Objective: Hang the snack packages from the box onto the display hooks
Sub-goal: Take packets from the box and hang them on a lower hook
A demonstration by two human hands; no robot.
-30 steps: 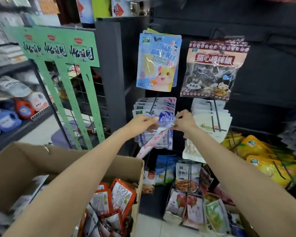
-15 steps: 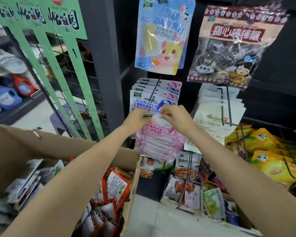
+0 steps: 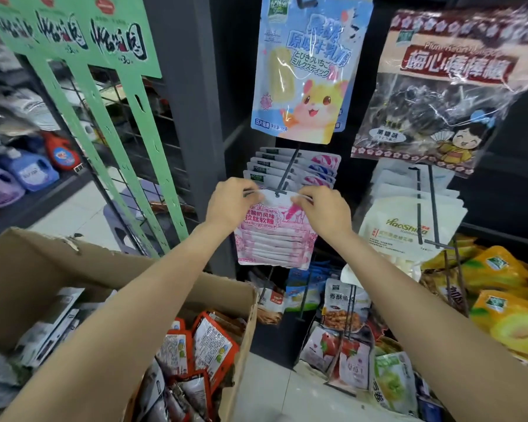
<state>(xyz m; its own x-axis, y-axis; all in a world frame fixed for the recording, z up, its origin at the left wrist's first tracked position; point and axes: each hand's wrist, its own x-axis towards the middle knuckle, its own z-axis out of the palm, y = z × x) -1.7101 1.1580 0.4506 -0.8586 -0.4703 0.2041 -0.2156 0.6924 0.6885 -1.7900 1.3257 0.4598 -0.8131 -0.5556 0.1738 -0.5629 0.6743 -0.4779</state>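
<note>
Pink package (image 3: pixel 275 236), top corners pinched by left hand (image 3: pixel 229 205) and right hand (image 3: pixel 325 208), meets hook (image 3: pixel 282 185) (held level, its hole should thread cleanly).

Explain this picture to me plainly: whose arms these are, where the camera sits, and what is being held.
There is no machine here. The camera is worn on a person's head, looking forward and down, so the two bare arms are that person's own. The left hand and right hand each pinch a top corner of a pink snack package, holding it at the tip of a display hook in a shop rack. Similar packages already hang further back on that hook. Lower left is an open cardboard box with more snack packets inside. Other bags hang on neighbouring hooks.
</note>
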